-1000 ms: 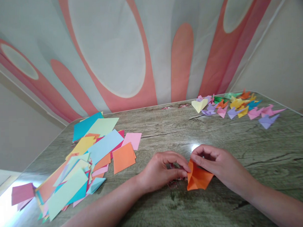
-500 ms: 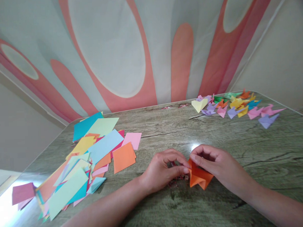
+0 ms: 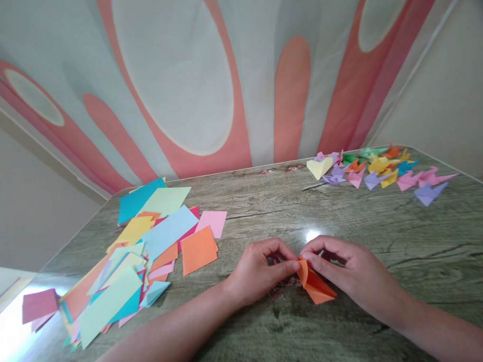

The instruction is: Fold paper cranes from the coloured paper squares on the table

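Observation:
A small piece of folded orange origami paper (image 3: 317, 288) is held just above the table, right of the middle. My left hand (image 3: 264, 267) pinches its upper left end between thumb and forefinger. From the other side, my right hand (image 3: 339, 259) closes thumb and fingertips on its top edge. The fingertips of both hands nearly meet there. Below them the paper's creased, pointed lower part hangs free and tilts to the right. The fingers hide its upper tip.
On the left of the wood-grain table (image 3: 258, 207) lies a loose heap of coloured paper sheets (image 3: 111, 307). An orange square (image 3: 199, 251) lies at its right side. Several folded paper birds (image 3: 383, 168) stand at the back right, beside a pale yellow paper heart (image 3: 319, 168).
The orange paper has been drawn narrower; its lower flaps, spread before, now lie closer together. My right hand has shifted slightly left and down, bringing its fingertips nearer my left ones.

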### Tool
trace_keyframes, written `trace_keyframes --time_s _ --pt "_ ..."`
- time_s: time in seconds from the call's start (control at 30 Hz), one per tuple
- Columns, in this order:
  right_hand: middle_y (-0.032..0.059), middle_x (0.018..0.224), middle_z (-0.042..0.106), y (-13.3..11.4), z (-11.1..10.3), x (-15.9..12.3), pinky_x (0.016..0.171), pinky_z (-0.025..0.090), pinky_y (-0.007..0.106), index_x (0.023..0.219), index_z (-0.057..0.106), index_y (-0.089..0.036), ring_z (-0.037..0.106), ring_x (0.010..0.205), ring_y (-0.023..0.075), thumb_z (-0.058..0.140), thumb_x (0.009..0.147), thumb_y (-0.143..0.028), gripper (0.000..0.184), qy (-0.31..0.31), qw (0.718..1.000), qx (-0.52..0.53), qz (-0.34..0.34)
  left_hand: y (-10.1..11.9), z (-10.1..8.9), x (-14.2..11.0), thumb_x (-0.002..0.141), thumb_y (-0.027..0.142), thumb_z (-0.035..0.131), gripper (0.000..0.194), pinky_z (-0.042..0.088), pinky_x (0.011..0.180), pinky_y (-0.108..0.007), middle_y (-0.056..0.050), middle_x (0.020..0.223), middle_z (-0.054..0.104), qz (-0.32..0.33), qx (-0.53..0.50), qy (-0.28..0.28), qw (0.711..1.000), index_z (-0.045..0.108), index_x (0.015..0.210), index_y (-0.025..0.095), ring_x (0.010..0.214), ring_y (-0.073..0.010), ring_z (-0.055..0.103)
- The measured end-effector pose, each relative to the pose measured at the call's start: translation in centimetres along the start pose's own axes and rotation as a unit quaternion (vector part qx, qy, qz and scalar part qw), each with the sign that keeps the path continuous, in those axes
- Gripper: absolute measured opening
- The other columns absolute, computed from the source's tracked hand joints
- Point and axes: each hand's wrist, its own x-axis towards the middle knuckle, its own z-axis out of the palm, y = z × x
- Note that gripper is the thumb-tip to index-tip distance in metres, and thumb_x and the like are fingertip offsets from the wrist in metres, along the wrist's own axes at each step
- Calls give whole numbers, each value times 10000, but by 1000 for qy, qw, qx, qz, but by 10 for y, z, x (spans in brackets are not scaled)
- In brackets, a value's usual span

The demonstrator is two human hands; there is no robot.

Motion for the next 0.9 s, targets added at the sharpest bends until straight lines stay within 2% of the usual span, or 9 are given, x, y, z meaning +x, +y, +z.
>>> trace_keyframes --time_s 0.2,0.43,0.57,0.7,0.9 --pt "-8 829 686 0 -1 0 683 471 264 879 674 -249 625 751 161 529 907 -389 204 -4 1000 1 -17 -2 -1 0 841 323 633 187 455 705 -244 -48 833 670 9 2 1 1000 615 815 138 766 -145 605" --pt "-15 842 682 0 -1 0 699 464 262 895 670 -261 621 761 153 533 911 -368 175 4 1000 -11 -26 2 0 1 843 268 620 137 423 663 -214 -11 762 603 19 -13 29 999 596 811 137 707 -110 539" --pt "-25 814 676 1 -2 1 679 456 256 875 660 -257 614 730 145 536 909 -374 173 6 1000 -9 -19 2 0 1 817 268 652 150 434 674 -217 -13 786 626 7 -50 3 999 611 880 139 719 -114 563" --pt "-21 811 675 2 -2 1 679 457 256 868 654 -249 620 739 150 532 910 -374 180 -1 1000 -5 -17 2 0 1 810 255 657 119 441 692 -223 -20 805 660 -18 -10 -18 1000 659 842 140 734 -125 582" --pt "-2 847 671 3 -1 1 685 479 268 948 631 -247 623 774 166 505 917 -425 220 -28 999 23 -13 4 0 0 831 270 627 128 443 670 -219 -18 800 671 -19 45 13 999 669 841 149 721 -127 582"
